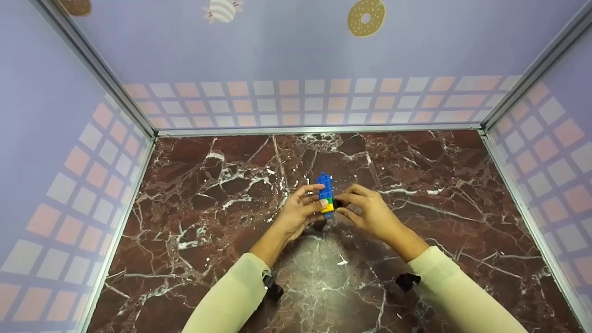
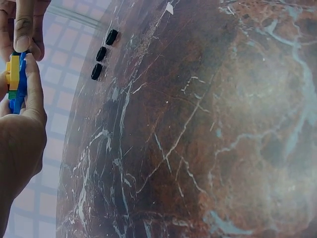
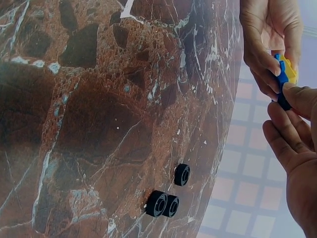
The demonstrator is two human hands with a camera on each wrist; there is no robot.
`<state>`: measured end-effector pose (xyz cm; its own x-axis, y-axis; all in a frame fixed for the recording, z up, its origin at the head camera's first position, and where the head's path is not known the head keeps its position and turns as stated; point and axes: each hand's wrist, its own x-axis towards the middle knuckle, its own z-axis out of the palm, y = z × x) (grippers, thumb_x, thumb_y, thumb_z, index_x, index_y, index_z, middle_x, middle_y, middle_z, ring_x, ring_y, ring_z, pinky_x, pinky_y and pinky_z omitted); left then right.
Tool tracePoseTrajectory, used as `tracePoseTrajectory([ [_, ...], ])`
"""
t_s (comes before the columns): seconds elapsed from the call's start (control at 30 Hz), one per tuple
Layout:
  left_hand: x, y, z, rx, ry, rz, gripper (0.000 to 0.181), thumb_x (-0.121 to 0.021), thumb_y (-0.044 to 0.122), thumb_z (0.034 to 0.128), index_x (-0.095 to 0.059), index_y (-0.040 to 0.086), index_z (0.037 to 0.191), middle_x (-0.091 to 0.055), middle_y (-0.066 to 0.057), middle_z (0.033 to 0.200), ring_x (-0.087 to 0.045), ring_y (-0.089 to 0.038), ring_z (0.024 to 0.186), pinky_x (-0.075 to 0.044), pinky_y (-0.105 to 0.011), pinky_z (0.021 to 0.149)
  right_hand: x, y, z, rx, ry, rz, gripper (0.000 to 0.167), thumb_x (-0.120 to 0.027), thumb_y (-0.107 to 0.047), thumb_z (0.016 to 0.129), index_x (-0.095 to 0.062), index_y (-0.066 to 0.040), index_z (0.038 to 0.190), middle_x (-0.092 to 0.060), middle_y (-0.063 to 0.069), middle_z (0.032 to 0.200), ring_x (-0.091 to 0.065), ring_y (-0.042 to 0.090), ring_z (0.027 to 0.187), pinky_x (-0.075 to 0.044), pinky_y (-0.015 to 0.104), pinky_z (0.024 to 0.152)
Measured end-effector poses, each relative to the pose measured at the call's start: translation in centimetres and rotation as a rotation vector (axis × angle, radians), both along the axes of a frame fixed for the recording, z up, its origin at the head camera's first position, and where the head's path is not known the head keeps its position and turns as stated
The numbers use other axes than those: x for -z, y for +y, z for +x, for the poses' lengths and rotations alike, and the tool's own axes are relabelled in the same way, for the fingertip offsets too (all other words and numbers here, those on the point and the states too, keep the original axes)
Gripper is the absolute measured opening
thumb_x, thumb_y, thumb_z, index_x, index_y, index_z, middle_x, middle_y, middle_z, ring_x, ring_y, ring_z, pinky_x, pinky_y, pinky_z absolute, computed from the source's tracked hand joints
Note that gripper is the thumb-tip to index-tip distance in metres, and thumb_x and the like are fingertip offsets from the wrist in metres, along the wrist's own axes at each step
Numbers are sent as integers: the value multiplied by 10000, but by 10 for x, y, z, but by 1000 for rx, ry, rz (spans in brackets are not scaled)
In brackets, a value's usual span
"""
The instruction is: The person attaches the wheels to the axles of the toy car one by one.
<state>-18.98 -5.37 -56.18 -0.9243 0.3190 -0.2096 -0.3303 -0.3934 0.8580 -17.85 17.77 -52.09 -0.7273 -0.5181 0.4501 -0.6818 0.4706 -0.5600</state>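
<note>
My left hand (image 1: 296, 210) grips a toy car of building bricks (image 1: 325, 187), mostly blue with a green and a yellow brick at its near end. Its fingers and thumb close on the sides of the bricks, partly covering them. From the right, my right hand (image 1: 367, 210) pinches a small black wheel (image 1: 338, 202) against the car's side. In the right wrist view, the thumb and fingertips of that hand meet at the dark wheel (image 3: 284, 102) beside the blue brick. Whether the wheel is seated on the car is hidden by the fingers.
Three loose black wheels (image 3: 182, 174) stand on the dark red marbled tabletop (image 1: 222, 259), close together. Patterned lilac panels (image 1: 286, 55) with metal edges enclose the back and both sides. A black wrist camera (image 1: 273, 287) sits on the left sleeve, another (image 1: 408, 281) on the right.
</note>
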Motion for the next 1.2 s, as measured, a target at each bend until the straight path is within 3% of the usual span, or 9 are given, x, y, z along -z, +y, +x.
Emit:
tracePoseTrajectory([
  [0.27,-1,0,1,1,-13,10,457,-704,-90,1010,-631,59,1435,-685,-121,1244,-760,-231,1008,-701,-296,789,0,0,0,5,-24,-12,278,-864,0,931,-808,37,1201,-724,156,1043,-789,332,934,-708,456,785],
  [0.77,-1,-1,0,1,-3,4,441,-707,-81,1010,-650,78,1417,-691,-124,1240,-754,-230,991,-698,-306,762,5,-2,-1,-3,40,-16,301,-872,53,897,-804,50,1190,-725,156,1032,-790,312,915,-706,467,760],
  [1.2,2,1,0,-17,-33,59,449,-669,-108,1021,-640,70,1432,-718,-66,1166,-768,-199,930,-691,-270,709,3,-1,-1,24,-10,-31,298,-882,-3,910,-815,24,1199,-732,117,1018,-795,255,933,-704,423,787],
])
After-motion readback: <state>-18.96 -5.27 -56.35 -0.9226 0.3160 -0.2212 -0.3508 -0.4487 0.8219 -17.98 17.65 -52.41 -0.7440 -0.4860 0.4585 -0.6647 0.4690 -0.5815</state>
